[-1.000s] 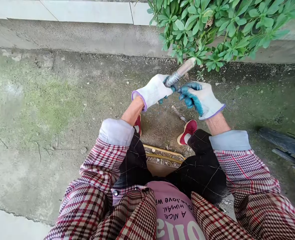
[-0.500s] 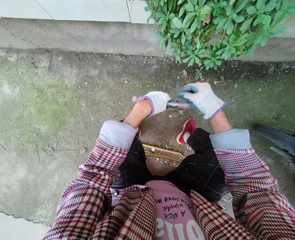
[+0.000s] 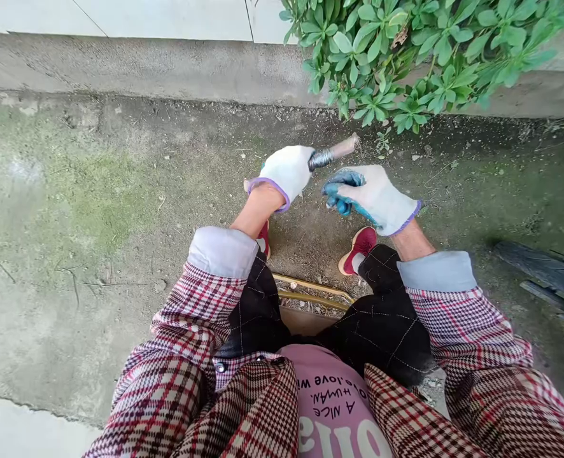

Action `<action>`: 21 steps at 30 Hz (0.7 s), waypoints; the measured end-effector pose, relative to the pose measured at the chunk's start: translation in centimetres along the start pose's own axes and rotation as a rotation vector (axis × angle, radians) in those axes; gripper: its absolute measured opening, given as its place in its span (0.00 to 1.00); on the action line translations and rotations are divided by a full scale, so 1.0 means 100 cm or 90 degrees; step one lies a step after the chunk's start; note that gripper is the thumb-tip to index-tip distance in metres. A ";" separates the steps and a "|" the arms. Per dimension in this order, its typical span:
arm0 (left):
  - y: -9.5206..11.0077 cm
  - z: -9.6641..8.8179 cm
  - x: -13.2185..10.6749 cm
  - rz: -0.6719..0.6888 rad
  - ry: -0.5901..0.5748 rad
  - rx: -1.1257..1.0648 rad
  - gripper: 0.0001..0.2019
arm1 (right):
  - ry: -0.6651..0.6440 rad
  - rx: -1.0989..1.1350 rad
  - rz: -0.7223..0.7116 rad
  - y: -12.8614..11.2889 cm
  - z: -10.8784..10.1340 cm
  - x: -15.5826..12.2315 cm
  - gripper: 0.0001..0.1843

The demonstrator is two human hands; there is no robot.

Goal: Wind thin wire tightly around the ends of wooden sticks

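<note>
The stick [image 3: 334, 152] is sitting in the left hand [image 3: 284, 172], poking out up and to the right, with its tip pointing toward the plant [image 3: 406, 57]. The bit closest to the glove is wrapped in something silvery, wire by the look of it, and the far end is bare and pale. The left hand is closing right round the lower end, so a full fist grip.

The right hand [image 3: 368, 197] is hanging just right of and a little nearer than the stick, not touching it. Its blue-coated fingers [image 3: 339, 191] are curling in, and honestly I can't tell whether they're pinching anything.

Both hands are hovering over the dirt ground [image 3: 95, 203], with two red shoes [image 3: 358, 248] showing just near of them. A yellowish frame [image 3: 310, 294] is peeking out between the knees. The kerb [image 3: 167, 63] is running across the far side, and the plant is spilling over it at far right.
</note>
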State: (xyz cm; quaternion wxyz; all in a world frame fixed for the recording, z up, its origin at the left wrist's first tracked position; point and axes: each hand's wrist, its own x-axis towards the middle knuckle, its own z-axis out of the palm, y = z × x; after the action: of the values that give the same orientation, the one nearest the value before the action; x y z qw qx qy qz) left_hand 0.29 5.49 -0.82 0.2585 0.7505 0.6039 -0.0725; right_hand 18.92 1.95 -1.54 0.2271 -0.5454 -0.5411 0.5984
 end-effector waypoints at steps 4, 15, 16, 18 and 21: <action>0.008 0.018 -0.006 0.027 -0.056 0.075 0.19 | 0.059 -0.179 -0.061 0.005 -0.016 0.003 0.08; 0.012 -0.005 -0.021 0.186 -0.220 -0.068 0.14 | 0.025 -0.038 0.013 0.011 -0.036 0.017 0.07; 0.011 -0.007 -0.020 0.166 -0.216 -0.118 0.16 | 0.029 -0.014 0.024 0.010 -0.034 0.017 0.09; 0.011 -0.009 -0.014 0.103 -0.177 -0.199 0.19 | 0.053 0.020 0.031 0.007 -0.026 0.016 0.10; 0.008 -0.007 -0.004 0.000 -0.110 -0.202 0.20 | 0.060 0.038 0.023 0.002 -0.012 0.010 0.09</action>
State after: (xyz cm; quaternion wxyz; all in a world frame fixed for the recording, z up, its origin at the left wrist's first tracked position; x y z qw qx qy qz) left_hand 0.83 5.40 0.19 0.4249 0.6910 0.5834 -0.0409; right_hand 19.73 3.26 -1.89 0.2575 -0.5755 -0.5019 0.5921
